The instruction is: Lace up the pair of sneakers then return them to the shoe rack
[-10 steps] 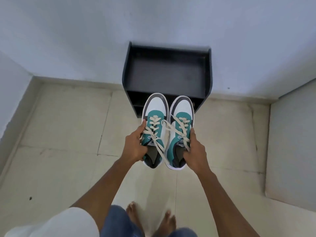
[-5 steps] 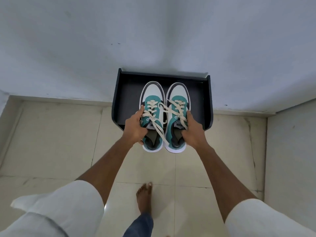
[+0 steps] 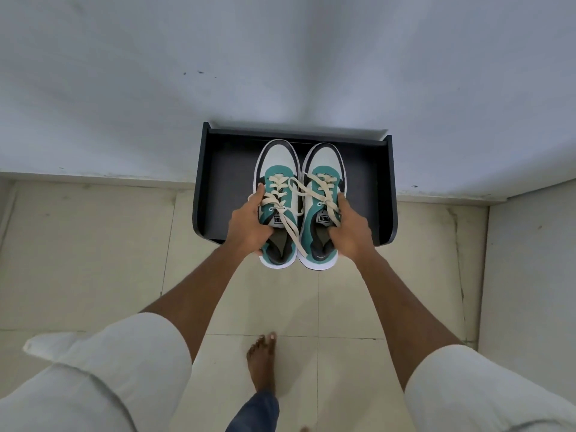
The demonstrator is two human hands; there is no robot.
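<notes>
Two teal, white and dark grey sneakers with cream laces are held side by side above the black shoe rack (image 3: 385, 194), toes toward the wall. My left hand (image 3: 247, 227) grips the outer side of the left sneaker (image 3: 277, 169). My right hand (image 3: 350, 232) grips the outer side of the right sneaker (image 3: 322, 168). Loose lace ends cross between the two shoes and hang over the tongues. The heels stick out past the rack's front edge. I cannot tell whether the soles touch the rack's top shelf.
The rack stands against a white wall (image 3: 280, 57) on a beige tiled floor (image 3: 93, 244). A second wall (image 3: 530, 275) closes in on the right. A bare foot (image 3: 261, 360) is planted on the tiles below the shoes.
I have stepped closer to the rack. Both hands have carried the sneakers forward from in front of it to above its top shelf. The grips are unchanged.
</notes>
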